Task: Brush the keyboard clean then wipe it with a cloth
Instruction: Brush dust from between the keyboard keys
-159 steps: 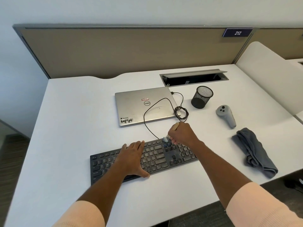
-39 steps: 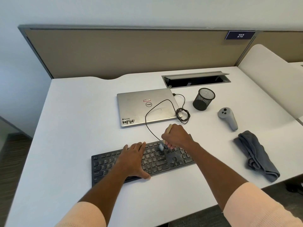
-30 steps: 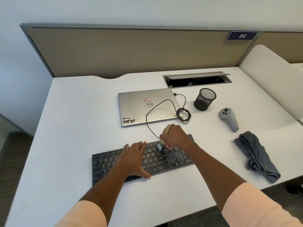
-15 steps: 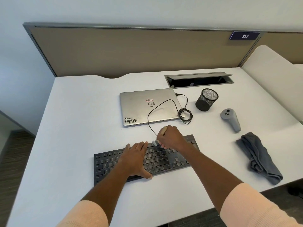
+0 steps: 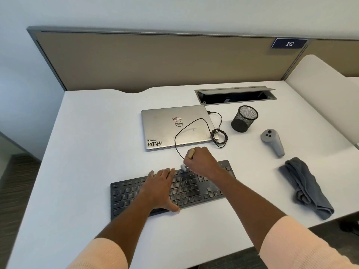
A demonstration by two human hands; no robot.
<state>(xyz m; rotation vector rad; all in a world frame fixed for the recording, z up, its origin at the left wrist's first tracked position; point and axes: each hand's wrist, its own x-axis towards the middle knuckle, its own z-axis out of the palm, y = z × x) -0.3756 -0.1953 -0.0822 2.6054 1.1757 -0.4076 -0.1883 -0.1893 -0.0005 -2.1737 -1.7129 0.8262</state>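
Lying flat on the white worktop, black keyboard sits near the front edge, slightly angled. Left hand rests palm-down on its middle keys, fingers straight and together, thumb out by the front edge, gripping nothing. Behind it, closed silver laptop with stickers. Brush: pale head touching the keyboard's back row, just right of the left fingertips; wooden handle end pokes out the top of the fist. Right hand curled in a fist round the brush handle, over the keyboard's back edge, right of centre. Thin black cable loops across the laptop lid, coiled bundle at its right corner. Black mesh cup further right, then grey controller. Grey cloth lies crumpled near the worktop's right edge, well apart from the keyboard, untouched.
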